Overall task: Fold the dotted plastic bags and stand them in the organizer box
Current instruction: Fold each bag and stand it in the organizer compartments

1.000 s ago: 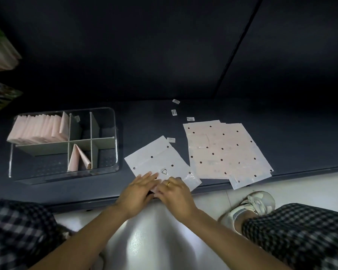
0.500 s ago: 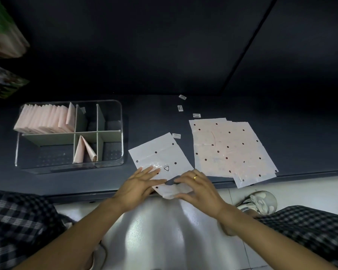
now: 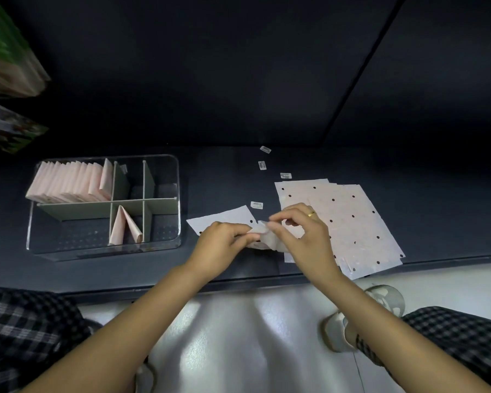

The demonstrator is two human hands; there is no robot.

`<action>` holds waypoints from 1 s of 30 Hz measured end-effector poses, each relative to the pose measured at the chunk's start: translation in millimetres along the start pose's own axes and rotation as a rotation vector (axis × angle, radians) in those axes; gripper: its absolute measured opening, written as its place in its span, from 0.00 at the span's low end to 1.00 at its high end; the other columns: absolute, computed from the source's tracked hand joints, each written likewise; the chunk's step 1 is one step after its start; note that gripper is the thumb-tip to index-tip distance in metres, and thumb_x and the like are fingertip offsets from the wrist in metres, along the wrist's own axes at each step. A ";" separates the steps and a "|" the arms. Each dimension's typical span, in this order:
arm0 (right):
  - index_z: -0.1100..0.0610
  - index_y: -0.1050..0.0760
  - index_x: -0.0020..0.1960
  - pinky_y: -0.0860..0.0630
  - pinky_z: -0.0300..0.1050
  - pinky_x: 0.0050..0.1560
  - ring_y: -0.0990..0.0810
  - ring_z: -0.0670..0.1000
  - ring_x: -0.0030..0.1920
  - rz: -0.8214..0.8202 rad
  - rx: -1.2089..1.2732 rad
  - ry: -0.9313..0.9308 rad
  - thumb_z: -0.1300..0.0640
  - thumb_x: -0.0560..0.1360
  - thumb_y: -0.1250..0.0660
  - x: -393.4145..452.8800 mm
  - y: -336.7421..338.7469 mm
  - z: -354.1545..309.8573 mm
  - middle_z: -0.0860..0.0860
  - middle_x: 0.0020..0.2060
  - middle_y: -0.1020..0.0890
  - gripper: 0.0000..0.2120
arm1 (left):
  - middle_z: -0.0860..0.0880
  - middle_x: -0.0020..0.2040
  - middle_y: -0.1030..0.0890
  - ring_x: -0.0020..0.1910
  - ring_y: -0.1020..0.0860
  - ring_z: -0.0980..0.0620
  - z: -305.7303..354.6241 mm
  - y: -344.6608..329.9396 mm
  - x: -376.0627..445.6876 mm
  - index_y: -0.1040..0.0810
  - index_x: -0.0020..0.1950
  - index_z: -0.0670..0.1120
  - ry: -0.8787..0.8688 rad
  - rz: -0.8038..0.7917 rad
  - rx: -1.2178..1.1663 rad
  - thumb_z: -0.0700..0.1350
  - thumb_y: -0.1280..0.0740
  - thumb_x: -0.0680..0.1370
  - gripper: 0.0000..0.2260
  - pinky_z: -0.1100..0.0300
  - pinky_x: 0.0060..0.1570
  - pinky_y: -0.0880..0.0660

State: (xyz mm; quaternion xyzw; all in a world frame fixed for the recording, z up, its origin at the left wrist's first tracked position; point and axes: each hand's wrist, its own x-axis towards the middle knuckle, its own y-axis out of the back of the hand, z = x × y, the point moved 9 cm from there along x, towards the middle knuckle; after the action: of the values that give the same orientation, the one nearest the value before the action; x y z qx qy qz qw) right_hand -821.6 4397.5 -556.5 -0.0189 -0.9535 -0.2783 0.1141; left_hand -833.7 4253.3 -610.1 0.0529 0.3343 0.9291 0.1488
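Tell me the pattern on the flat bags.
Pale pink with dark dots, clearest in the head view.

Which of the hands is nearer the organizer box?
Left. The left hand holds the bag just right of the organizer box; the right hand is farther right, over the flat bags.

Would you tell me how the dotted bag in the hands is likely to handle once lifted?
Probably floppy: the dotted bag crumples and curls where the left hand and right hand pinch it. Likely very light, being a thin sheet like the flat stack. Possibly slippery, given its sheen.
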 end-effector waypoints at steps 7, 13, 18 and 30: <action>0.58 0.17 0.43 0.25 0.47 0.44 0.22 0.53 0.42 0.046 -0.317 0.201 0.59 0.72 0.31 -3.4 -1.7 -18.6 0.51 0.39 0.18 0.04 | 0.51 0.27 0.29 0.33 0.34 0.49 16.4 6.6 0.6 0.22 0.37 0.52 -0.022 0.033 0.116 0.49 0.35 0.78 0.10 0.57 0.34 0.36; 0.57 0.22 0.40 0.26 0.44 0.40 0.24 0.52 0.39 0.038 -0.491 0.249 0.59 0.72 0.33 -3.0 -8.1 -26.6 0.49 0.36 0.20 0.04 | 0.53 0.26 0.32 0.32 0.34 0.49 24.3 3.4 -0.4 0.23 0.38 0.52 -0.082 0.031 0.207 0.49 0.35 0.78 0.09 0.61 0.29 0.41; 0.54 0.23 0.39 0.30 0.28 0.38 0.25 0.38 0.34 -0.169 0.243 -0.319 0.64 0.75 0.35 -4.2 -24.3 17.4 0.42 0.31 0.21 0.09 | 0.52 0.29 0.26 0.34 0.25 0.51 5.6 -0.9 2.3 0.23 0.39 0.51 -0.022 -0.066 -0.015 0.46 0.35 0.79 0.08 0.51 0.41 0.25; 0.53 0.19 0.43 0.27 0.32 0.45 0.21 0.41 0.42 -0.453 0.243 -0.205 0.62 0.76 0.34 4.2 -31.3 9.3 0.47 0.39 0.17 0.07 | 0.56 0.27 0.29 0.30 0.33 0.57 8.6 -4.2 5.2 0.19 0.40 0.52 -0.074 -0.163 -0.106 0.47 0.34 0.78 0.09 0.62 0.33 0.37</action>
State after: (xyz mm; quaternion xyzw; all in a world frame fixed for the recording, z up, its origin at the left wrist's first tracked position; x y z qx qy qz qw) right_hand -830.8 4375.9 -579.6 0.1806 -0.9664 -0.1771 -0.0464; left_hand -835.9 4263.2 -606.2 0.0520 0.2822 0.9277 0.2387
